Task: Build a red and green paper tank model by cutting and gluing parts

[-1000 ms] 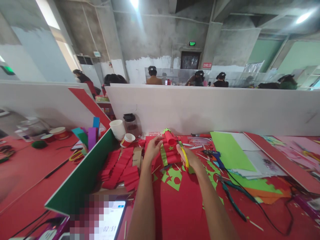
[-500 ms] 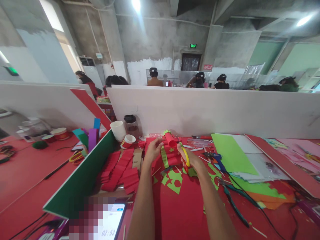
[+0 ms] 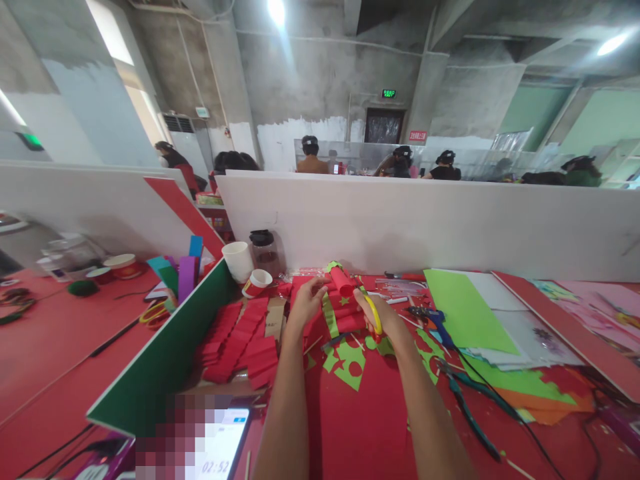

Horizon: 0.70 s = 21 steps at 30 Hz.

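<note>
My right hand [image 3: 381,312] is closed round yellow-handled scissors [image 3: 376,316]; their blades are mostly hidden. In front of my fingers lies a red paper tube [image 3: 342,283] with a light green far end, tilted on other red rolls. On the tube's left, my left hand [image 3: 309,300] has its fingers bent towards the thumb; whatever is between the tips is too small to make out. A light green strip with a star [image 3: 345,301] crosses the red rolls. Below my hands rests a light green sheet with cut-out shapes [image 3: 347,363].
Folded red paper strips [image 3: 236,340] fill the left, by a green board [image 3: 165,347]. A phone [image 3: 225,440] lies near me. Pliers [image 3: 470,407], a blue glue gun [image 3: 438,325] and green sheets [image 3: 467,310] are at right. Cups [image 3: 238,261] stand before a white partition [image 3: 425,223].
The view has shifted very slightly. The yellow scissor handles have turned a little in my right hand. My left hand stays almost where it was, beside the red tube.
</note>
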Each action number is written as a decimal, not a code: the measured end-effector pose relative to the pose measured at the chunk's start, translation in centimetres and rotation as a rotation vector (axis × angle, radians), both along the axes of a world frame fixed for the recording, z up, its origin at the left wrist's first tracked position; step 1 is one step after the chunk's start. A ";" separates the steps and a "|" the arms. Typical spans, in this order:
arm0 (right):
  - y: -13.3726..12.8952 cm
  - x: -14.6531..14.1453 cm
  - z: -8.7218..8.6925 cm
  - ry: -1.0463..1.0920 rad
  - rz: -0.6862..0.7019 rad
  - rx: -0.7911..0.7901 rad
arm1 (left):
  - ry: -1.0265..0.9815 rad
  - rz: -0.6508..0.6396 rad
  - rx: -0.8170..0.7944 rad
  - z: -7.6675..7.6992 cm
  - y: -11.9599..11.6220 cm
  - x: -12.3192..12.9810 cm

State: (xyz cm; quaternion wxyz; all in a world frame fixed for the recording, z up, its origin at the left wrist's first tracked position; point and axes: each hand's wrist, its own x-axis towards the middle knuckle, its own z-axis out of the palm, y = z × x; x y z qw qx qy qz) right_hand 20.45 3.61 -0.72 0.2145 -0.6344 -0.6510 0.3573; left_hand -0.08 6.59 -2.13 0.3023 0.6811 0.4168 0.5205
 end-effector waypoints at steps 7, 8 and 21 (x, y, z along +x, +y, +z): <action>0.0 0.2 -1.0 0.076 -0.008 0.035 | 0.014 0.007 -0.020 0.0 0.0 0.0; 0.0 0.2 -1.1 0.088 -0.013 0.027 | 0.014 0.002 -0.021 -0.1 0.1 0.0; 1.2 0.9 -1.3 0.140 0.083 -0.084 | -0.026 -0.024 -0.024 -0.8 0.8 -0.1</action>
